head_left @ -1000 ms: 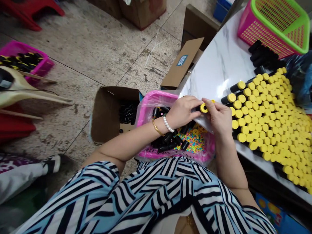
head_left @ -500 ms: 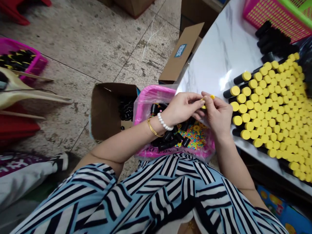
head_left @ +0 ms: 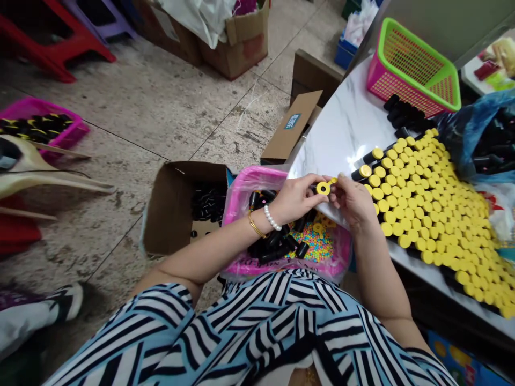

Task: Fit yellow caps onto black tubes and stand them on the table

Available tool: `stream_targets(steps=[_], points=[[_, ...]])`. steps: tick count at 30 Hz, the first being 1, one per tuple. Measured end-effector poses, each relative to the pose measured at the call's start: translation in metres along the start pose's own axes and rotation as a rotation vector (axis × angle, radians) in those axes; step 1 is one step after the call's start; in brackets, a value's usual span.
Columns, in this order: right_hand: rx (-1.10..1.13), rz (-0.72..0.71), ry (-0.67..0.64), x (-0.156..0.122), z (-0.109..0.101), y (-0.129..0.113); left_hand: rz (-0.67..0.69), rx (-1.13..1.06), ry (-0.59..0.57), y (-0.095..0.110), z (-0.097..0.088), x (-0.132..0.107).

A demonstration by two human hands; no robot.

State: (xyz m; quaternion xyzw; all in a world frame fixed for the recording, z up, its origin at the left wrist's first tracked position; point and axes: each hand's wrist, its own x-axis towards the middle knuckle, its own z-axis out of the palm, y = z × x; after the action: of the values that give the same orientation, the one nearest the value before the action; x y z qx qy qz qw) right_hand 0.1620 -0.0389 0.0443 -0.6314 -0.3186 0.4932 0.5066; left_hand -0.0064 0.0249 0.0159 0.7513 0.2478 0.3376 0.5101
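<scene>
My left hand [head_left: 295, 195] and my right hand [head_left: 352, 198] meet over the pink tray [head_left: 241, 185] on my lap. Between their fingertips is a yellow ring-shaped cap [head_left: 322, 187], pinched from both sides. The left wrist wears a pearl bracelet and a gold bangle. The tray holds several black tubes [head_left: 273, 241] and small coloured beads [head_left: 317, 244]. On the white marble table [head_left: 341, 134], just right of my hands, lies a stack of black tubes with yellow caps [head_left: 430, 193].
An open cardboard box [head_left: 173, 209] with black parts sits on the floor left of the tray. A pink and green basket [head_left: 414, 67], loose black tubes [head_left: 404, 115] and a blue plastic bag [head_left: 478, 134] are on the table. Another person's shoe [head_left: 66, 303] is at lower left.
The black tube with its yellow end that my hands held a second ago is no longer visible; now only a yellow ring shows between my fingers. The view has tilted up slightly.
</scene>
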Motion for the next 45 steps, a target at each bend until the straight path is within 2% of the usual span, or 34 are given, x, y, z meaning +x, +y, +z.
stream_targets(steps=[5, 10, 12, 15, 18, 22, 24, 26, 28, 31, 34, 38, 41, 43, 45], points=[[0.027, 0.073, -0.141, 0.004, -0.007, -0.011, 0.113, 0.131, -0.015, -0.006, -0.004, 0.002], [0.136, 0.118, -0.051, 0.002, -0.006, -0.009, 0.149, 0.167, -0.02, -0.009, -0.003, 0.002], [0.152, 0.122, -0.065, 0.002, -0.004, -0.006, 0.172, 0.183, -0.013, -0.009, -0.003, 0.001], [0.076, 0.125, -0.119, 0.002, -0.001, -0.006, 0.176, 0.217, -0.019, -0.008, -0.004, 0.0], [-0.129, 0.085, -0.141, 0.002, 0.001, -0.009, 0.146, 0.263, -0.038, -0.004, -0.004, 0.0], [-0.529, -0.126, 0.004, -0.004, 0.01, -0.009, 0.076, 0.309, -0.068, 0.0, -0.004, 0.003], [-0.624, -0.195, 0.078, -0.011, 0.017, -0.004, 0.058, 0.33, -0.085, 0.001, -0.006, 0.005], [-0.592, -0.245, 0.157, -0.019, 0.023, 0.003, 0.092, 0.34, -0.105, 0.002, -0.009, 0.006], [-0.465, -0.317, 0.252, -0.028, 0.026, 0.013, 0.145, 0.395, -0.094, 0.003, -0.014, 0.008], [-0.237, -0.357, 0.299, -0.049, 0.023, 0.029, 0.166, 0.536, -0.06, 0.005, -0.017, 0.013], [-0.147, -0.312, 0.286, -0.08, 0.015, 0.044, 0.148, 0.551, -0.126, 0.009, -0.005, 0.028], [-0.306, -0.278, 0.235, -0.118, 0.003, 0.062, 0.141, 0.507, -0.164, 0.005, 0.031, 0.064], [-0.407, -0.242, 0.181, -0.129, -0.007, 0.078, 0.119, 0.44, -0.169, -0.002, 0.056, 0.082], [-0.453, -0.194, 0.14, -0.129, -0.015, 0.092, 0.123, 0.372, -0.156, -0.002, 0.062, 0.078], [-0.556, -0.141, 0.082, -0.126, -0.022, 0.106, 0.148, 0.306, -0.12, 0.004, 0.057, 0.06]])
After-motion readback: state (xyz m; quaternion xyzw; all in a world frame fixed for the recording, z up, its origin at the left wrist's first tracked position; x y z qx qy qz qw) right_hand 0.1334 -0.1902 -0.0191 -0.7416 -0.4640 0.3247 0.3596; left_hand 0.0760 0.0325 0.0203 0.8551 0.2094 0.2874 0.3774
